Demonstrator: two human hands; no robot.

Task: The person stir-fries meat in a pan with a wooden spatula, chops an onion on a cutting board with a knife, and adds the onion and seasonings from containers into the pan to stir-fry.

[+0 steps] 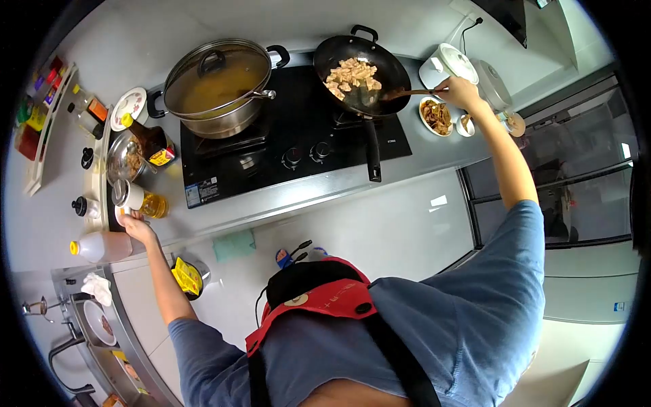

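Note:
My right hand (461,93) is closed round the handle of a wooden spatula (415,91), whose blade rests inside a black wok (373,57). Pale chunks of meat (352,76) lie in the wok, left of the blade. At the left end of the counter, my left hand (137,228) is closed at the white handle of an oil pot (154,205) with a metal lid and yellow oil inside; the fingers partly cover the grip. A plate of browned food (435,116) and a small white bowl (466,126) sit below my right hand.
A lidded steel pot (220,122) stands on the left burner of the black hob (261,166). A dark sauce bottle (150,141), a metal bowl (122,159) and a plastic jug (103,247) crowd the left. The wok's long handle (373,150) points toward me. A white lidded pot (447,64) is at right.

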